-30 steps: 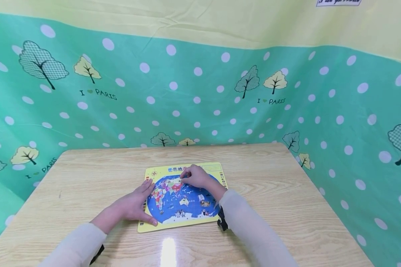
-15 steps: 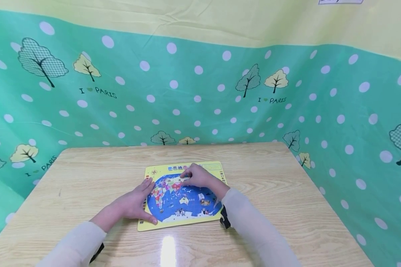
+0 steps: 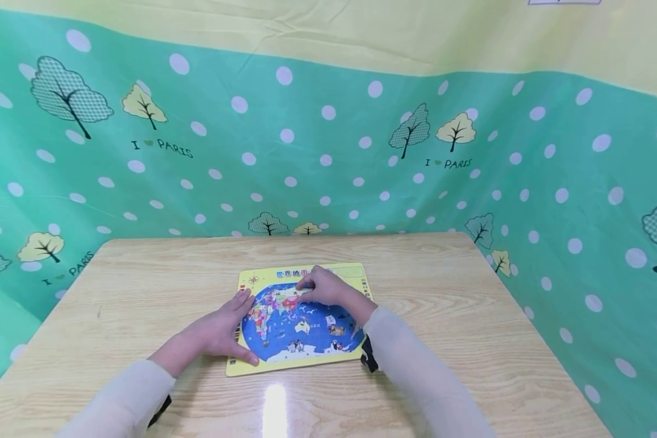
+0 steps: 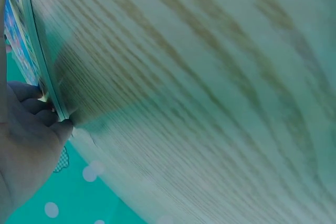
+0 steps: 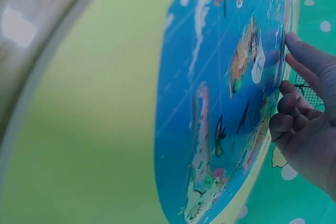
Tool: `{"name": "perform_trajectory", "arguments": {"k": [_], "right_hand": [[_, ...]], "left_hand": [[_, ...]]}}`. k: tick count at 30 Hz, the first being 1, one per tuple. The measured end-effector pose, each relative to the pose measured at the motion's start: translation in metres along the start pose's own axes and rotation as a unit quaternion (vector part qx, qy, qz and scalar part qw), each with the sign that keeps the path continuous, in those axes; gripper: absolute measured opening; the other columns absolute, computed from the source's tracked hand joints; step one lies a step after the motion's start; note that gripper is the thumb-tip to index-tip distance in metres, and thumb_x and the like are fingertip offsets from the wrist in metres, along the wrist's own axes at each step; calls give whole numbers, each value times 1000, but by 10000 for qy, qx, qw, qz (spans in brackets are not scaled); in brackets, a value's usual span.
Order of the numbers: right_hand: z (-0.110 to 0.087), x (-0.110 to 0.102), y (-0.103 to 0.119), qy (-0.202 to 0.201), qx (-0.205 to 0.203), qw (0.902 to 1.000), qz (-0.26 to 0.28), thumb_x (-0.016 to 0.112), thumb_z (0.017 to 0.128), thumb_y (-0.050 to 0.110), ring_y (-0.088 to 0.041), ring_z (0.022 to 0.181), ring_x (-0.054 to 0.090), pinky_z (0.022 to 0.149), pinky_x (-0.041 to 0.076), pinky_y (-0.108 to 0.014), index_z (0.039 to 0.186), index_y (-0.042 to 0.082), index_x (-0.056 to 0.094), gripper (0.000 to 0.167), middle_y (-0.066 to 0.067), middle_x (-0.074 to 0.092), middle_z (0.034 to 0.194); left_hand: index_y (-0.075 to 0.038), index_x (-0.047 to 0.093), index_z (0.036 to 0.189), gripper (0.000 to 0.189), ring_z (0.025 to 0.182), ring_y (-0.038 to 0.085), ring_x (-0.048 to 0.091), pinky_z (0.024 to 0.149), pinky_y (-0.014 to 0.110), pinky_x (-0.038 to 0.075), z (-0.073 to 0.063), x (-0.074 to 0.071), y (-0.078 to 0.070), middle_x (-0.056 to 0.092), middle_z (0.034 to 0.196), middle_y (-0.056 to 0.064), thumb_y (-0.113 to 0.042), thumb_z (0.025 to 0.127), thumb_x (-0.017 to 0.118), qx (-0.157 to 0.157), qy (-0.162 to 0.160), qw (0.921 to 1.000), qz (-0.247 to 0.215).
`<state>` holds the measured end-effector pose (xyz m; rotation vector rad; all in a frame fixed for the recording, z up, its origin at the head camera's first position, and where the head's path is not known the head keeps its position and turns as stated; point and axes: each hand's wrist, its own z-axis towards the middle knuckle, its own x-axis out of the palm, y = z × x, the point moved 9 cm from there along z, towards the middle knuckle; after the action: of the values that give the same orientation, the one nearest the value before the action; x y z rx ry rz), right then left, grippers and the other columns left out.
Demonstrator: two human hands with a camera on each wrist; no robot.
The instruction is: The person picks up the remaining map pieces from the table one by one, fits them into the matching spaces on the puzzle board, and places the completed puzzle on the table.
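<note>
On the table lies a yellow-bordered world map board (image 3: pixel 232 368) with a blue oval and coloured lands, printed with Chinese characters. My left hand (image 3: pixel 219 331) rests on the board's left side, fingers straight along the edge and thumb spread to the near left corner; the left wrist view has this hand (image 4: pixel 34 129) at the board's rim. My right hand (image 3: pixel 328 289) is over the upper middle of the map, thumb and index fingertips apart at the red and white land area. In the right wrist view the right hand's other fingers (image 5: pixel 283 121) are curled; I cannot tell whether it pinches a piece.
A light wood table (image 3: pixel 142 292) surrounds the board, with a bright light reflection near its front. Behind and to the sides hangs a green dotted curtain (image 3: pixel 306 182) printed with trees. A black strap (image 3: pixel 369 356) is on the right wrist.
The right thumb and index fingertips, close together a second ago, have spread apart slightly over the map. The left hand keeps its place on the board; the head view tilts down a little.
</note>
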<state>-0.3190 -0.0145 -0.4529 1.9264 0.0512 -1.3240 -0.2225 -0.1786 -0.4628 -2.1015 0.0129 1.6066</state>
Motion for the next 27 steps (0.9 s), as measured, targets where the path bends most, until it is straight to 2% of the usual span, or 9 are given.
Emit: {"name": "perform_trajectory", "arguments": {"k": [7,13,21,27], "right_hand": [[-3,-7,0,-129,-36,9998,133,64,89,26,-12,77,47,65,41,-24,110,17,70,23,-2,55,98],[-6,-8,-1,-252,145,9996,-45,70,83,36,-11,73,44,61,39,-22,109,17,70,33,0,54,88],[-9,-6,4,-267,135,9986,-444,70,83,39,-11,75,47,64,43,-23,112,15,69,37,-1,56,93],[-8,-5,4,-227,135,9981,-563,69,83,39,-11,75,45,62,40,-22,113,16,69,38,-1,55,91]], "left_hand": [[1,19,147,138,144,39,10,115,52,23,0,-1,0,8,156,21,-79,47,68,21,7,10000,56],[3,20,147,137,144,40,10,115,52,24,0,-2,0,10,156,22,-78,48,69,53,26,10000,73],[1,19,148,138,144,38,9,115,51,23,1,0,2,8,157,20,-79,48,68,4,61,10000,64],[3,19,147,138,144,40,10,115,52,24,1,0,2,10,156,22,-80,48,67,67,32,9999,92]]}}
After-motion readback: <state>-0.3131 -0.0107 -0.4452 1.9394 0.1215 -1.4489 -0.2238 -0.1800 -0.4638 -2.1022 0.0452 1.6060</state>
